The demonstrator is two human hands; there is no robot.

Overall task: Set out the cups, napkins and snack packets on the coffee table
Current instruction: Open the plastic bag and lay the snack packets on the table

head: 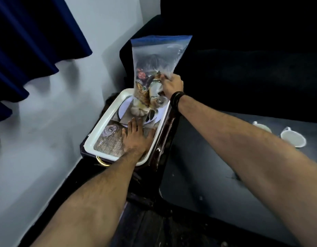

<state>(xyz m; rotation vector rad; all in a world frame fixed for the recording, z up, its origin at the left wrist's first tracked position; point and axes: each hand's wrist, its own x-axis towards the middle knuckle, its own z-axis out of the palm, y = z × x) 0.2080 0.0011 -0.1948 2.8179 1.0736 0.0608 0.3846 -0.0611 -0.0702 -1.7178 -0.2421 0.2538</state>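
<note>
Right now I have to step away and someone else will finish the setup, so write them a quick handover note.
Right hand: gripping a clear zip bag of snack packets, held upright over the white tray.
Left hand: flat, palm down on the tray.
The tray sits on a small dark stand by the wall.
Done: two white cups already lie on the dark coffee table.
Left: snack packets to the table; no napkins clearly in view.
</note>
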